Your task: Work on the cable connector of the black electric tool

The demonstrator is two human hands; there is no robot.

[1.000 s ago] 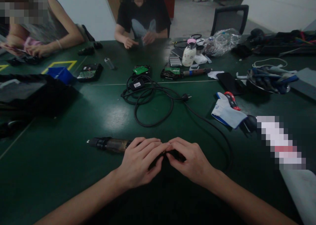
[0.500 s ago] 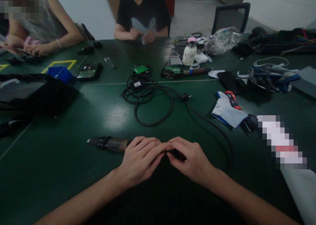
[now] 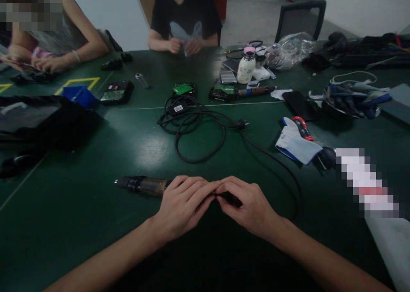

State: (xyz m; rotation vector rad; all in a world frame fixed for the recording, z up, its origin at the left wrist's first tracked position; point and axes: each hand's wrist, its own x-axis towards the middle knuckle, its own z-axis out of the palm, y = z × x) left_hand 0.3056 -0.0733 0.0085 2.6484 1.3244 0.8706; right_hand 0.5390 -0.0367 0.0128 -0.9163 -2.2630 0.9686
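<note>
**Dark cylindrical tool (image 3: 149,186) at the green table's (image 3: 92,215) near side, under a person's hand**

Clock directions run from the meeting hands. The tool lies at nine o'clock, its metal tip (image 3: 115,181) pointing outward to nine. The left hand (image 3: 187,204) is closed over its other end, hidden beneath the fingers. The right hand (image 3: 251,204) pinches a dark piece (image 3: 232,198); whether that belongs to the tool cannot be told. Both hands' fingertips meet.

A looped black cord (image 3: 195,161) lies around eleven to twelve, its plug (image 3: 241,124) between twelve and one. A white-and-blue glove (image 3: 296,146) sits at two, beside a red-and-black handle (image 3: 303,128). A blue bin (image 3: 78,96) stands at ten. Near twelve, across the table, sits a co-worker (image 3: 185,18).
</note>
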